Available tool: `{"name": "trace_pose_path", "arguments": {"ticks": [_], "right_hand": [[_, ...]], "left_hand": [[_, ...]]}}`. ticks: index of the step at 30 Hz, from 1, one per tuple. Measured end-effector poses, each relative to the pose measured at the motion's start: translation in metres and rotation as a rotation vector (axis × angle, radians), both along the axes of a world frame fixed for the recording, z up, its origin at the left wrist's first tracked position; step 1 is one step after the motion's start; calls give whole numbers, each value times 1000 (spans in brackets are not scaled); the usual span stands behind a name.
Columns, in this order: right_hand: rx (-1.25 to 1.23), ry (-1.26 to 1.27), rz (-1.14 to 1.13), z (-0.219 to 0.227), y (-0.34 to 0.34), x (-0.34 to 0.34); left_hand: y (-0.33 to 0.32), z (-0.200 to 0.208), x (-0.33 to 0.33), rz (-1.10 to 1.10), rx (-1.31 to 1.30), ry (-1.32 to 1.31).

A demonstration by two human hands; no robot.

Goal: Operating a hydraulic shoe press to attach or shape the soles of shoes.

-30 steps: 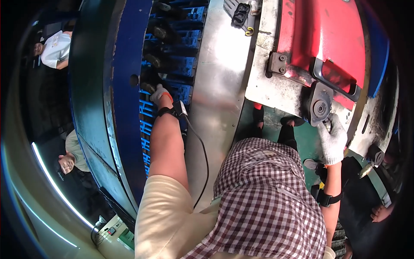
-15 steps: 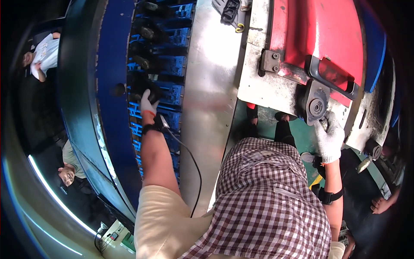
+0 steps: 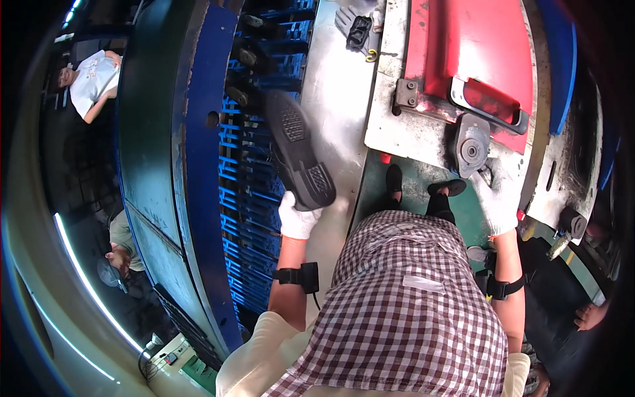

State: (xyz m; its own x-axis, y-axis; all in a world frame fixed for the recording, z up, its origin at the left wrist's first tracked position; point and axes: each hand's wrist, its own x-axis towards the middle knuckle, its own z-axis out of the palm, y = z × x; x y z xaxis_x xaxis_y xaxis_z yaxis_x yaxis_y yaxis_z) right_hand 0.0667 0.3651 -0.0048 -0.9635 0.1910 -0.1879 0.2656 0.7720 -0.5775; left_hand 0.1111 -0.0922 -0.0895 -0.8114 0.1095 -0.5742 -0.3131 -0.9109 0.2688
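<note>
My left hand (image 3: 299,217), in a white glove, grips a black shoe (image 3: 296,145) by its heel end. The shoe's patterned sole faces up, and it hangs over the edge between the blue rack (image 3: 248,175) and the metal ledge (image 3: 331,79). On the right, my gloved right hand (image 3: 497,202) is closed around a small handle (image 3: 486,175) below the round grey fitting (image 3: 471,149) on the red machine. Its fingers partly hide that handle.
More dark shoes (image 3: 246,56) sit in the rack's far part. Gloves and a black strap-like item (image 3: 359,32) lie at the ledge's far end. The red machine cover (image 3: 486,46) has a bar handle. Two people stand beyond the rack at left; another person's hand (image 3: 589,316) shows at lower right.
My left hand has come out of the rack toward me and to the right, bringing the black shoe with it. My right hand stays at the handle. The whole view has shifted a little.
</note>
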Motion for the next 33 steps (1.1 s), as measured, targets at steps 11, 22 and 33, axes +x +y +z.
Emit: {"name": "trace_pose_path", "arguments": {"ticks": [11,22,33], "right_hand": [[33,105,93,3,3,3],[7,-32,-61,4,-7,-1],[35,43,-27,4,-5,1]], "left_hand": [[8,29,-23,24,-206,-187],[-131,-43,-141,396,-1141,-377],[-165,-104,-173,-109,-1724,-781]]}}
